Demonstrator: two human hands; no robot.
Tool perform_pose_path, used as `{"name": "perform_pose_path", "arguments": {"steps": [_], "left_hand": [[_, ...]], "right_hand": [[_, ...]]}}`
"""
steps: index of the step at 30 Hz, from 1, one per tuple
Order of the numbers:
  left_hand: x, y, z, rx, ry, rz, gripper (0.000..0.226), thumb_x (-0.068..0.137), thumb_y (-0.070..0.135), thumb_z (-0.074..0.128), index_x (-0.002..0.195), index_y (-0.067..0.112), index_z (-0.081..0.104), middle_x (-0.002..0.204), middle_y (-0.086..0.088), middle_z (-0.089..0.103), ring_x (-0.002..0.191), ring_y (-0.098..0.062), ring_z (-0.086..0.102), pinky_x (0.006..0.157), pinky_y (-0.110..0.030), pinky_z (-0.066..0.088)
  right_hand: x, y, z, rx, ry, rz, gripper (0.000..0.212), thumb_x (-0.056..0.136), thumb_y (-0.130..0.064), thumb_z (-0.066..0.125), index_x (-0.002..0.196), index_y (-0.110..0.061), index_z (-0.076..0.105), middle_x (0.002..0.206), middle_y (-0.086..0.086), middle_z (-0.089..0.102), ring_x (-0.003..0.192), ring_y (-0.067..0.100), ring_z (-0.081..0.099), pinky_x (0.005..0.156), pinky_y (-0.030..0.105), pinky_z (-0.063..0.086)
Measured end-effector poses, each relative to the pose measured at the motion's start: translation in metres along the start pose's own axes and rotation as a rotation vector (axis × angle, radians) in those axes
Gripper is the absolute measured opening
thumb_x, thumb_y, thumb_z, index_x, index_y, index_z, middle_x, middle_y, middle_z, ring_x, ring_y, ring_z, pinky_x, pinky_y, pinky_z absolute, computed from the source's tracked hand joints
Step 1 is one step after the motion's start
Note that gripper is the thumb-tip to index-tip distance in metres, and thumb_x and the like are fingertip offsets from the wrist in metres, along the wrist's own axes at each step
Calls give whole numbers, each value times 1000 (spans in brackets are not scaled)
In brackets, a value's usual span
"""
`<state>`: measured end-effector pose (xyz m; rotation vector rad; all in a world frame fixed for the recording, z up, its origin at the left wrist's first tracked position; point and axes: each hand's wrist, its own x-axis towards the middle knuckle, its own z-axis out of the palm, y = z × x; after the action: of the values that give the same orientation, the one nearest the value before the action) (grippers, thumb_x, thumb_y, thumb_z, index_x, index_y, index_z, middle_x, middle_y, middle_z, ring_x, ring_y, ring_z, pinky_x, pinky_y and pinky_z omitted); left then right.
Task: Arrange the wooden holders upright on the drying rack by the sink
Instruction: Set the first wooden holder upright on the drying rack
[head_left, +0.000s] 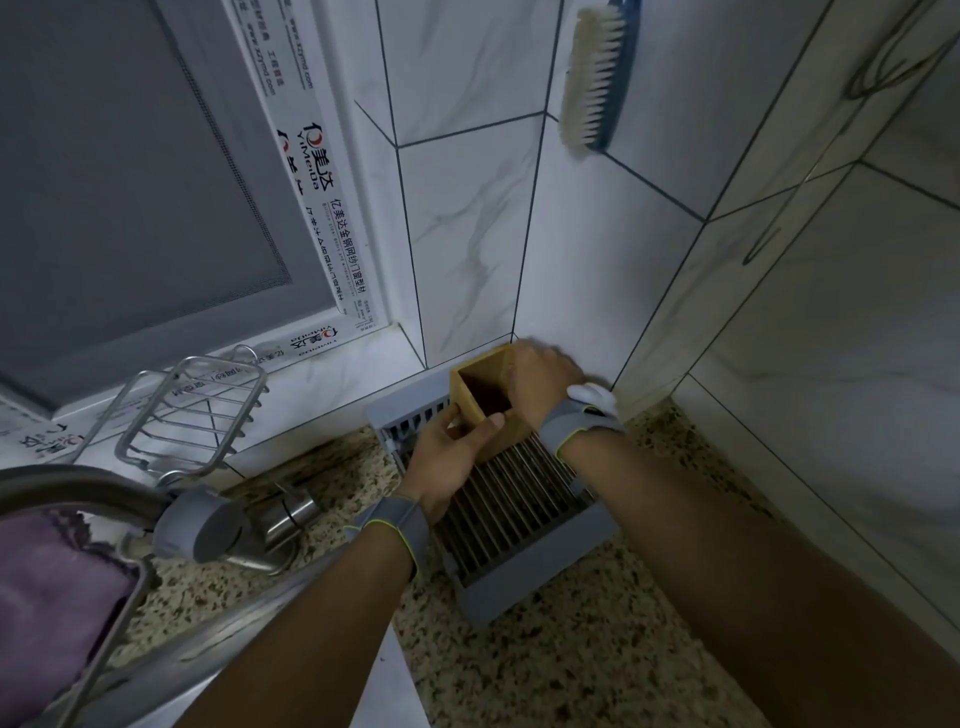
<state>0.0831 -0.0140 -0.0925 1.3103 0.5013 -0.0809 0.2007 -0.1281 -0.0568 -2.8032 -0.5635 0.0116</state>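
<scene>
A square wooden holder (475, 387) with an open dark top stands upright at the far end of the grey drying rack (540, 566), in the wall corner. My left hand (449, 460) grips its near left side, thumb against the rim. My right hand (543, 382) wraps over its right and back side. Both wrists wear grey bands. The rack's metal bars show between my forearms. Only one holder is visible.
A wire soap basket (192, 410) sits on the window sill at left. The faucet head (200, 525) and a purple cloth (47, 597) are at the sink, lower left. A scrub brush (597, 78) hangs on the tiled wall. Speckled counter (571, 665) surrounds the rack.
</scene>
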Motion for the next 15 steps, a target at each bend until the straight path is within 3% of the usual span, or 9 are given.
{"name": "perform_pose_path", "arguments": {"steps": [6, 9, 12, 15], "left_hand": [[3, 3, 1, -11, 18, -28, 72, 77, 52, 83, 141, 24, 65, 140, 3, 70, 127, -22, 67, 115, -48, 49], [3, 5, 3, 0, 25, -51, 61, 91, 41, 76, 146, 23, 60, 144, 3, 67, 131, -23, 63, 118, -49, 46], [1, 11, 5, 17, 18, -75, 67, 87, 45, 75, 148, 24, 58, 146, 3, 65, 132, -24, 61, 119, -50, 43], [-6, 21, 8, 73, 9, -98, 58, 94, 43, 71, 148, 25, 58, 140, 7, 65, 127, -21, 61, 118, -42, 42]], "right_hand": [[6, -3, 3, 67, -2, 29, 24, 89, -6, 51, 111, -10, 62, 113, 16, 66, 101, 40, 65, 81, 43, 54], [5, -1, 3, 125, 7, 41, 22, 92, -7, 49, 110, -11, 61, 112, 14, 65, 100, 40, 64, 77, 40, 51], [3, 0, 2, 137, -16, 35, 17, 97, -14, 47, 106, -12, 61, 111, 13, 65, 98, 39, 64, 71, 36, 46], [-9, 2, -7, 185, -89, 70, 32, 100, -18, 44, 125, -13, 62, 126, 12, 64, 112, 38, 61, 88, 39, 53]]}}
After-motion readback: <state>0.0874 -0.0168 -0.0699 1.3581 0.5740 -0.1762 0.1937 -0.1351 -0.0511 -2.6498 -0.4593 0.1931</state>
